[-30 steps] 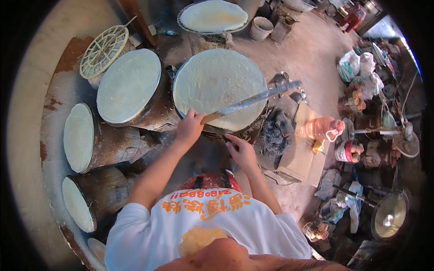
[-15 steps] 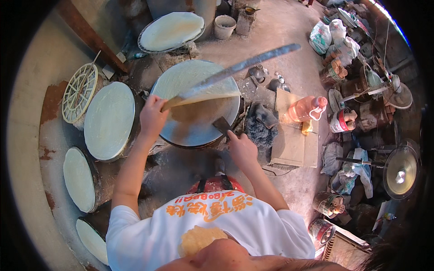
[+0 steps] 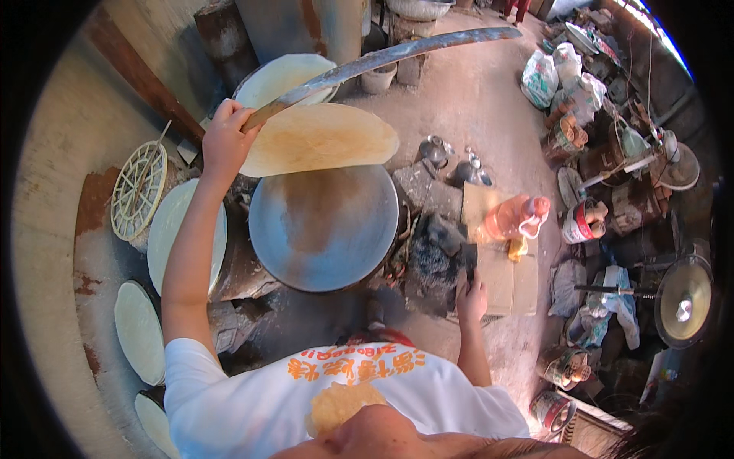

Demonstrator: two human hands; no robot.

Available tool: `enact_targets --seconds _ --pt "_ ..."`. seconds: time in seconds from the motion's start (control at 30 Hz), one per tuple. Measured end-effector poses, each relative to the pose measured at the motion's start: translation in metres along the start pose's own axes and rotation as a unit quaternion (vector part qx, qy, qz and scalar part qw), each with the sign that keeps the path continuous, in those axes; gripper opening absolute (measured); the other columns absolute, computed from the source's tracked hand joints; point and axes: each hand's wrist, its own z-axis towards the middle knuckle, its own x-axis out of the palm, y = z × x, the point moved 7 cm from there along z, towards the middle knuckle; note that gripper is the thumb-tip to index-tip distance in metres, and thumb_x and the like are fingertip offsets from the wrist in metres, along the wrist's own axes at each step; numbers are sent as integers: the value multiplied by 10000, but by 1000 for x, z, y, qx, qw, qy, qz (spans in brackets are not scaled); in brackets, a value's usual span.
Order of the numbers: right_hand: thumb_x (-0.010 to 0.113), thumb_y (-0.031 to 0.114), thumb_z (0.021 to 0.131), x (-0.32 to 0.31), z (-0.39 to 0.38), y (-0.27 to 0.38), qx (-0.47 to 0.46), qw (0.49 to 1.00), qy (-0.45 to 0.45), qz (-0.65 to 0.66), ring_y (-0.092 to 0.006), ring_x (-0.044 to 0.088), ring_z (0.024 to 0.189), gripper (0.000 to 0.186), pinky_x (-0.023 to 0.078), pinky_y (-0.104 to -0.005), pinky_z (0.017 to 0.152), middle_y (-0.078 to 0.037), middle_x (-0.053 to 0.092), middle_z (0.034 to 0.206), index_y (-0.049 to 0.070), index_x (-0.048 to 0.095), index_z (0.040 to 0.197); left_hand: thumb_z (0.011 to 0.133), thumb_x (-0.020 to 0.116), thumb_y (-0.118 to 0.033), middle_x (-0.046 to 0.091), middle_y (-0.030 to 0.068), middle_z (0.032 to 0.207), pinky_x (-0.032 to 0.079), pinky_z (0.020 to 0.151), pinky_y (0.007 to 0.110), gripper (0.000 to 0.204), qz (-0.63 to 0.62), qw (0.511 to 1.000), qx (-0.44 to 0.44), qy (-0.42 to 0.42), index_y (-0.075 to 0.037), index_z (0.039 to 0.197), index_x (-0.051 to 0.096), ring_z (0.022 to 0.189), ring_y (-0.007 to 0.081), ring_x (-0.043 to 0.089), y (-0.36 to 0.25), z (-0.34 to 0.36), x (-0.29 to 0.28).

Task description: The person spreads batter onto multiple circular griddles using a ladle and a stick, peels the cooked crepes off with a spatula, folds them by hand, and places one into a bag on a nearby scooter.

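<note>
My left hand (image 3: 229, 135) is closed round the pale handle end of a long, narrow, slightly curved flat stick (image 3: 382, 61), raised beyond the griddle and slanting up to the right. Just below the stick is a thin round flatbread (image 3: 325, 139), off most of the griddle. Its left edge lies close to my left fingers; whether they grip it too I cannot tell. The round griddle (image 3: 329, 229) is bare, with a brown patch in its middle. My right hand (image 3: 472, 297) is closed round a small dark scraper (image 3: 469, 257), to the right of the griddle.
More round griddles with pale flatbreads or batter (image 3: 185, 237) stand at left, alongside a round slatted rack (image 3: 140, 191). At right, a pink-capped bottle (image 3: 514, 217) stands on cardboard (image 3: 511, 287). Bags (image 3: 541, 79), tins and a fan (image 3: 683, 302) crowd the far right.
My left hand has moved up and left with the stick, and the flatbread has come off the griddle to its far side. My right hand has drawn the scraper right, away from the griddle.
</note>
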Motion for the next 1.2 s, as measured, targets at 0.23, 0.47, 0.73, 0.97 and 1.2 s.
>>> enact_targets --seconds 0.23,0.47,0.73,0.97,1.2 --pt "838 217 628 -31 78 159 -208 944 -84 244 -345 438 1216 903 380 -450 989 -208 454 1306 17 372 1376 769 726 -142 555 83 836 457 663 313 200 24 995 19 -94 -28 920 661 747 246 572 -9 59 -72" --pt "782 118 722 15 127 415 -278 711 257 593 -213 587 1054 594 458 -342 922 -95 622 1157 9 515 1240 769 727 -159 535 97 830 449 679 344 183 37 999 1 15 -19 862 652 744 262 560 46 115 -80" --pt "661 65 836 76 148 605 -139 660 186 714 -156 634 782 210 529 -298 683 -60 661 903 10 602 1030 848 645 -273 542 112 924 465 734 380 214 107 989 -15 -101 -92 957 684 823 315 580 209 241 -33" --pt "688 56 723 190 299 610 -41 817 55 573 -257 654 735 323 538 -366 593 -156 644 870 -32 565 1009 893 614 -283 636 92 907 452 779 303 259 -156 975 -140 -71 -174 1118 682 858 196 607 259 155 -29" --pt "713 129 663 215 247 626 29 836 158 524 -285 682 738 322 555 -338 509 -196 665 853 -71 616 896 903 626 -262 632 15 952 422 777 243 288 -130 920 -371 -12 -79 1119 674 826 104 553 310 -13 -91"
